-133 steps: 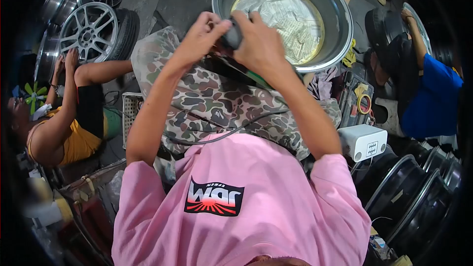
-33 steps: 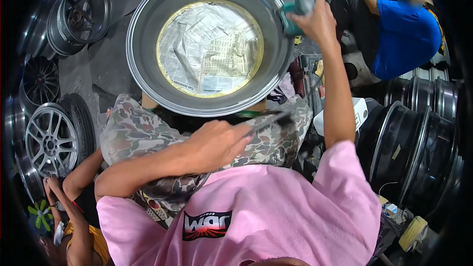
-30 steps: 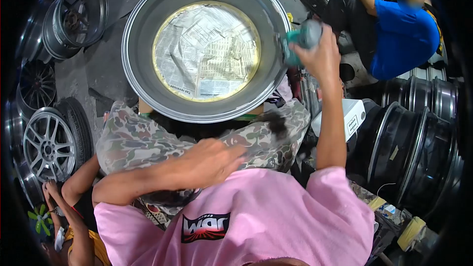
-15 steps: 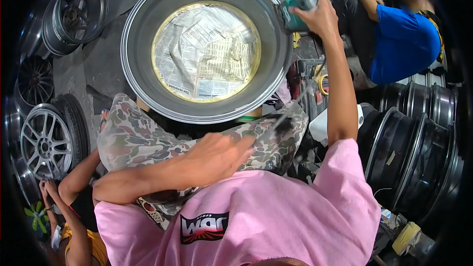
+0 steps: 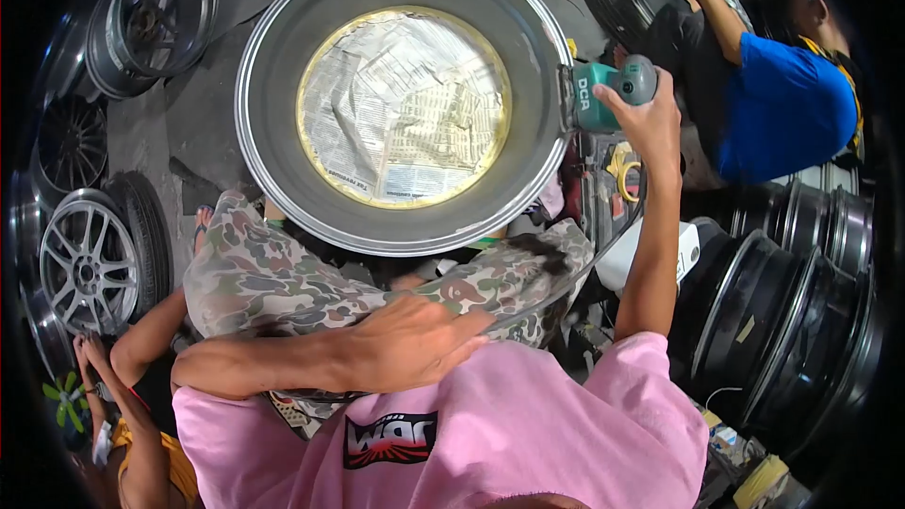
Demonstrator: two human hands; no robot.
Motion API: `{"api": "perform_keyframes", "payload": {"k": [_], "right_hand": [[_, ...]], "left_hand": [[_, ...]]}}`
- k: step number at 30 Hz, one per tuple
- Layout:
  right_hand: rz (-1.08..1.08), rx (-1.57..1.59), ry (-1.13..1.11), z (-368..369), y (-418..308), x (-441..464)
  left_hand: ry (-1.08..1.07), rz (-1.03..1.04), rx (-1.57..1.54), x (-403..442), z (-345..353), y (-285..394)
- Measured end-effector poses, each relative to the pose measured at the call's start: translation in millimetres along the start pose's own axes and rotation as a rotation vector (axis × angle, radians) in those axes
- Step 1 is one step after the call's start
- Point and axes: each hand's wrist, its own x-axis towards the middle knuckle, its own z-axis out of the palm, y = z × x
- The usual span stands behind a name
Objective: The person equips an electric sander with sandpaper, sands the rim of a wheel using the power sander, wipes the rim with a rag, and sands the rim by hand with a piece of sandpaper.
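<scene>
My right hand grips a green DCA sander by its grey rounded top. The sander's pad is against the outer right rim of a large wheel rim. Newspaper edged with yellow tape masks the middle of the rim. Low over my lap, my left hand is closed on the dark power cord, which runs up toward the sander. The fingers partly hide the cord.
A silver spoked wheel and darker rims stand on the left. Stacked black rims rise at the right. One person in a blue shirt sits by a tire; another in yellow is at lower left. Yellow tape lies near a toolbox.
My right hand has moved down and slightly right with the sander along the rim's edge. My left hand has shifted slightly downward. The whole view has shifted a little.
</scene>
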Motion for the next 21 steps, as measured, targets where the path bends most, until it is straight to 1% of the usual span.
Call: {"api": "perform_keyframes", "payload": {"k": [2, 4, 5, 8, 9, 12, 13, 14, 18, 21], "right_hand": [[-0.031, -0.082, 0.048, 9, -13, 32], [0.022, -0.087, -0.023, 18, -34, 74], [0.022, -0.129, -0.015, 31, -35, 102], [0.030, -0.158, -0.074, 55, -76, 161], [0.035, -0.151, -0.109, 62, -93, 176], [-0.147, -0.268, 0.001, 107, -134, 219], [-0.187, -0.272, 0.015, 122, -150, 232], [-0.225, -0.276, 0.028, 137, -169, 242], [-0.392, -0.291, 0.076, 189, -252, 246], [-0.483, -0.100, 0.025, 201, -312, 206]], "left_hand": [[-0.026, -0.064, -0.036, 3, -11, 8], [0.073, -0.091, -0.054, 5, -11, 1], [0.124, -0.106, -0.066, 5, -11, -2], [0.353, -0.184, -0.455, 7, -24, 2], [0.302, -0.269, -0.577, 5, -37, 6], [0.396, -0.276, -0.816, -3, -52, 11], [0.405, -0.230, -0.821, -7, -51, 5], [0.425, -0.241, -0.847, -10, -53, 3], [0.489, -0.262, -0.927, -21, -60, -6], [0.528, -0.243, -0.916, -28, -60, -10]]}}
